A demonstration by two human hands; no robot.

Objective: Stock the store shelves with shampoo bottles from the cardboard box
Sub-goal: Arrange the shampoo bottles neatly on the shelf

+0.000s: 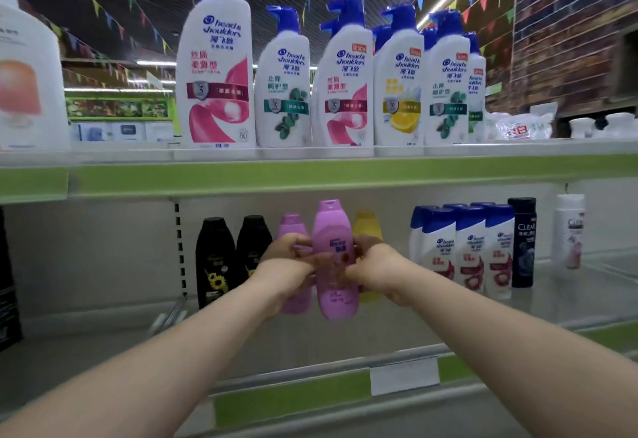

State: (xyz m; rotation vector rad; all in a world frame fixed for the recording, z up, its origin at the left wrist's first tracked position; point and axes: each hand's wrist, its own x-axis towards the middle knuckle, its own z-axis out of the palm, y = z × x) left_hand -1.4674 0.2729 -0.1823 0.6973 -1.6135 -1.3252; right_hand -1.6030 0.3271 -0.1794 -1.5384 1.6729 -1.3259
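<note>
Both hands grip one smooth, glossy purple bottle (334, 230) at its middle. The left hand (288, 266) has its fingers curled round one side, and the right hand (374, 270) wraps the other. The bottle is a tall rounded oval of plastic with a flat cap. It is upright over the middle of the lower shelf (103, 344), set back from the front edge. Whether its base touches the shelf cannot be told.

Just behind it stand a matching purple bottle (291, 228) and a yellow bottle (366, 223). Two black bottles (215, 258) stand toward the left end, and white bottles with blue caps (469, 247) toward the right. On the upper shelf (310, 175), large white pump bottles (215, 75) line the front edge.
</note>
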